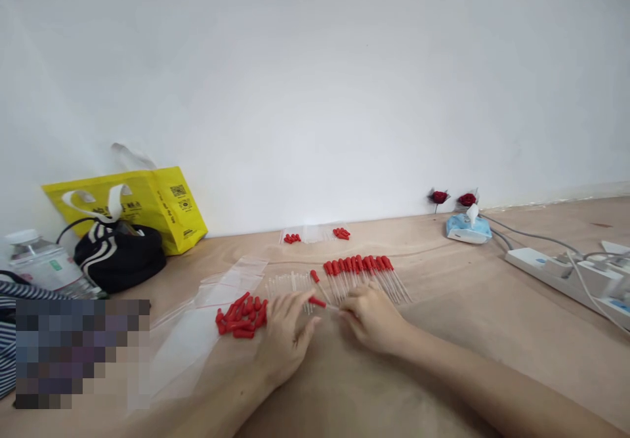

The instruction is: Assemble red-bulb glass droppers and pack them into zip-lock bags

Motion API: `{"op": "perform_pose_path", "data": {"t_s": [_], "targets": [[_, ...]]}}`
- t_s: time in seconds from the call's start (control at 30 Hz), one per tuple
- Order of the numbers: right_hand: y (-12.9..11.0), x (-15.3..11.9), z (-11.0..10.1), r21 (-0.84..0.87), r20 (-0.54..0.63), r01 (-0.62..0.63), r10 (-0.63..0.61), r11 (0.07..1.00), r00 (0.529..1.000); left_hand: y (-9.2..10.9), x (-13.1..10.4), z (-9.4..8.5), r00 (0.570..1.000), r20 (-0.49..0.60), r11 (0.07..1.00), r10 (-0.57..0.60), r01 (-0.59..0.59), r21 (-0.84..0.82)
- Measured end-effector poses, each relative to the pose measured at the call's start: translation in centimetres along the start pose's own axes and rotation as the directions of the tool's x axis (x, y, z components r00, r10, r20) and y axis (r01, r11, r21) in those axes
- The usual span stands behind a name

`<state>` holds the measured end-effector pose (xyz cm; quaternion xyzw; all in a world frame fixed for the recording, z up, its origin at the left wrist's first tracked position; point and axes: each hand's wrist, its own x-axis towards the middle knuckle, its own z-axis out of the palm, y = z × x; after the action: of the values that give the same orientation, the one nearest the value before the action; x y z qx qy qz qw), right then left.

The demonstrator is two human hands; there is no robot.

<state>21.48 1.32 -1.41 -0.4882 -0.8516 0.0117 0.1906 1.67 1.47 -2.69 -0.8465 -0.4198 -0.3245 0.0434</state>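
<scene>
My right hand pinches the clear tube of a dropper whose red rubber bulb points left. Close to that bulb is my left hand, its thumb and fingers apart; the index fingertip is near or touching the bulb, I cannot tell which. Left of this hand lies a pile of loose red bulbs, partly on a clear plastic bag. Several bare clear tubes lie just beyond my fingers. Behind my right hand is a row of droppers with red bulbs, and one separate dropper lies to their left.
Near the wall lies another clear bag with red bulbs. At left are a yellow bag, a black pouch and a plastic bottle. At right are a tissue pack, dark red flowers and a corded power strip.
</scene>
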Motion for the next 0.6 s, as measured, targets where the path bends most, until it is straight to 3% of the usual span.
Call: {"op": "perform_pose_path", "data": {"t_s": [0.1,0.2,0.27,0.4,0.6], "targets": [[-0.4,2.3,0.3,0.012,-0.040,-0.228,0.228,0.974,0.973,-1.5,1.0,-1.8,0.984,-0.133,0.987,-0.120,0.133,0.090],[-1.3,4.7,1.2,-0.022,-0.050,-0.366,0.365,0.930,0.930,-4.1,2.3,-4.5,0.959,-0.056,0.952,-0.277,0.282,0.120],[-2.1,5.8,1.9,-0.059,-0.052,-0.395,0.392,0.917,0.918,-6.1,2.7,-6.0,0.920,0.045,0.919,-0.389,0.385,0.083],[-3.0,6.9,3.0,-0.087,-0.081,-0.400,0.394,0.912,0.916,-9.7,2.1,-7.3,0.876,0.142,0.887,-0.461,0.453,0.085],[-2.2,6.9,3.2,-0.102,-0.050,-0.412,0.409,0.905,0.911,-11.4,0.7,-6.9,0.845,0.206,0.869,-0.493,0.492,0.063]]}}
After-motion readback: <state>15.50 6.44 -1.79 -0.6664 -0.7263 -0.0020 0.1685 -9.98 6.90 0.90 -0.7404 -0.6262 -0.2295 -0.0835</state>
